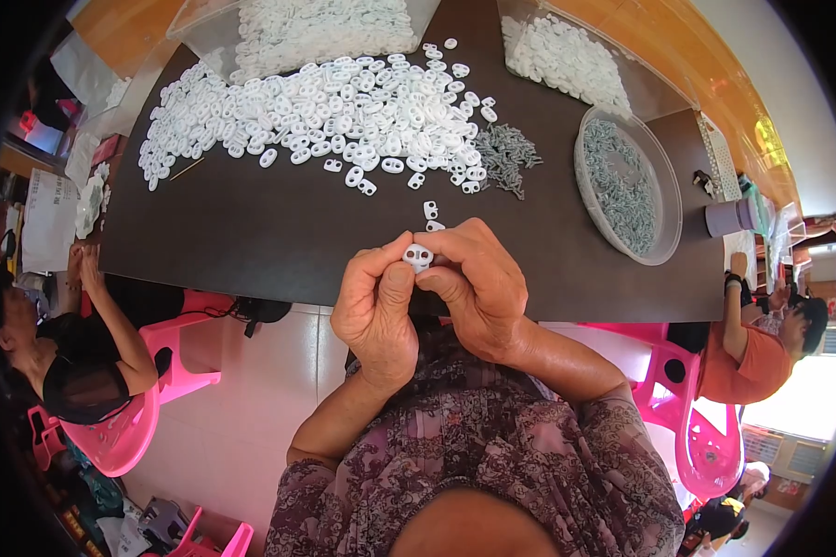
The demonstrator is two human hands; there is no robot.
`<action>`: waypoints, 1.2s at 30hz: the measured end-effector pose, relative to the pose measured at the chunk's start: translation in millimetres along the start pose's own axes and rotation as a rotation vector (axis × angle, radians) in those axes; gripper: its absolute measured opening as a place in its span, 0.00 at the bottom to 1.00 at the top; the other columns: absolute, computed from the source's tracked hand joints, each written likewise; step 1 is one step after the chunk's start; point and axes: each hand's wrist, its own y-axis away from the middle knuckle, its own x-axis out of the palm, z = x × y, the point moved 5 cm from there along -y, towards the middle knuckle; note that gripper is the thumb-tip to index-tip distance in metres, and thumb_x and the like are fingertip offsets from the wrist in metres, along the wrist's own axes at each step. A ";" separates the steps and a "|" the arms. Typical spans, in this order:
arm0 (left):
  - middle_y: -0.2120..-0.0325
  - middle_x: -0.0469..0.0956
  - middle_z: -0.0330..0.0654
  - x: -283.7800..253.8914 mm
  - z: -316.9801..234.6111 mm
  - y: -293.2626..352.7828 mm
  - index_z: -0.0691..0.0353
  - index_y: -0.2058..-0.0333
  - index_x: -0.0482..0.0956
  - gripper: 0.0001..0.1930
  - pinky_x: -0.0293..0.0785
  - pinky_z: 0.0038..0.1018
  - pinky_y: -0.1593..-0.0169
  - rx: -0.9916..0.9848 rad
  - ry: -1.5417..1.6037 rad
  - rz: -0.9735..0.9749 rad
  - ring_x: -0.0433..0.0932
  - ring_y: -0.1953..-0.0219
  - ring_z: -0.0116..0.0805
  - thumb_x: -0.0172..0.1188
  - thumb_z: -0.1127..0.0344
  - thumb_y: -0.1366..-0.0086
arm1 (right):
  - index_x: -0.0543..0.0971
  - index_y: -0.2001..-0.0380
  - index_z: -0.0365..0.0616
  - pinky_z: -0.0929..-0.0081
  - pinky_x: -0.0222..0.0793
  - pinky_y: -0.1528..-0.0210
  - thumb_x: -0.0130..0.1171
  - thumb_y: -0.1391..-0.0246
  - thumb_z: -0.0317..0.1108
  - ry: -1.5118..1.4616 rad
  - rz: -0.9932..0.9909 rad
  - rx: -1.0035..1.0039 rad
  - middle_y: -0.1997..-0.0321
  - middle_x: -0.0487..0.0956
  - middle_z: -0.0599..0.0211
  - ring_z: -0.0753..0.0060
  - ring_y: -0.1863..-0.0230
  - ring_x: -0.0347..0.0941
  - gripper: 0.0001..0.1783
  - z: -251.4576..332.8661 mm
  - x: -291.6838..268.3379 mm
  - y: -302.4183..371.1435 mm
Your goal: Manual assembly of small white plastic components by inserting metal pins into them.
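Two round holes pierce the white plastic stopper (418, 256).

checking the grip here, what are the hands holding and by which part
Both hands, left hand and right hand, pinch one small white two-hole piece by its outer edges with their fingertips, above the dark table.

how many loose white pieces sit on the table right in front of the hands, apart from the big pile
2. One white piece lies just short of the big pile; the other white piece sits right behind the fingertips, partly covered. More may be hidden under the hands.
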 end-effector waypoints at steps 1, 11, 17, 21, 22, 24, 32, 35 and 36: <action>0.65 0.75 0.39 -0.3 0.8 0.2 0.71 0.58 0.75 0.10 0.68 0.19 0.56 -0.004 0.001 -0.008 0.71 0.63 0.23 0.54 0.71 0.34 | 0.75 0.61 0.37 0.71 0.64 0.70 0.62 0.57 0.23 0.000 -0.006 0.007 0.71 0.75 0.64 0.63 0.72 0.68 0.16 -0.3 0.1 0.3; 0.65 0.75 0.40 -0.3 2.7 1.0 0.70 0.57 0.74 0.10 0.68 0.20 0.55 -0.004 0.010 -0.024 0.71 0.63 0.23 0.54 0.70 0.34 | 0.75 0.61 0.36 0.71 0.65 0.69 0.62 0.57 0.22 0.000 0.015 -0.003 0.70 0.75 0.63 0.64 0.72 0.68 0.16 0.6 -0.3 -0.8; 0.63 0.76 0.41 2.8 0.3 1.3 0.71 0.57 0.74 0.11 0.69 0.21 0.53 -0.007 0.010 -0.033 0.73 0.61 0.24 0.54 0.70 0.34 | 0.76 0.58 0.34 0.77 0.64 0.71 0.63 0.55 0.23 0.002 -0.013 -0.042 0.69 0.76 0.64 0.70 0.72 0.68 0.17 1.2 -1.4 -1.3; 0.62 0.76 0.42 2.8 -0.5 2.6 0.72 0.56 0.73 0.11 0.69 0.22 0.53 -0.019 0.026 -0.017 0.73 0.60 0.25 0.53 0.70 0.34 | 0.76 0.58 0.34 0.78 0.64 0.71 0.63 0.55 0.24 0.006 -0.009 -0.021 0.70 0.76 0.64 0.71 0.73 0.68 0.18 2.9 -2.8 -0.9; 0.61 0.76 0.42 3.0 -0.4 3.2 0.72 0.55 0.73 0.12 0.69 0.22 0.52 -0.030 0.036 -0.015 0.73 0.60 0.25 0.53 0.71 0.34 | 0.76 0.58 0.34 0.78 0.64 0.71 0.63 0.55 0.25 0.013 -0.003 -0.024 0.70 0.76 0.64 0.71 0.73 0.68 0.18 3.1 -2.9 -0.7; 0.61 0.76 0.42 7.1 -4.9 2.1 0.72 0.55 0.73 0.12 0.69 0.21 0.53 -0.039 0.024 -0.044 0.73 0.60 0.25 0.53 0.71 0.34 | 0.76 0.58 0.34 0.78 0.64 0.71 0.63 0.55 0.25 0.011 -0.012 -0.022 0.70 0.76 0.64 0.71 0.73 0.68 0.18 0.4 -2.1 1.1; 0.62 0.75 0.40 5.4 -3.2 2.6 0.72 0.56 0.75 0.11 0.68 0.20 0.55 0.017 -0.049 -0.013 0.71 0.62 0.24 0.53 0.72 0.34 | 0.76 0.59 0.35 0.78 0.63 0.73 0.63 0.54 0.24 -0.007 -0.038 0.014 0.71 0.75 0.65 0.72 0.73 0.67 0.17 -3.4 -0.9 4.7; 0.63 0.74 0.39 4.8 -1.5 2.6 0.72 0.56 0.75 0.11 0.68 0.20 0.55 0.012 -0.053 -0.018 0.71 0.62 0.23 0.53 0.72 0.34 | 0.76 0.60 0.34 0.78 0.63 0.72 0.63 0.54 0.24 0.008 -0.062 0.000 0.72 0.75 0.65 0.72 0.74 0.67 0.16 -2.5 -0.3 3.6; 0.64 0.74 0.39 4.2 -1.4 2.6 0.72 0.56 0.75 0.11 0.67 0.19 0.56 0.023 -0.058 -0.013 0.71 0.63 0.23 0.53 0.71 0.34 | 0.76 0.60 0.34 0.75 0.64 0.72 0.63 0.55 0.23 0.004 -0.066 -0.002 0.71 0.76 0.63 0.68 0.73 0.69 0.16 -2.5 0.2 4.1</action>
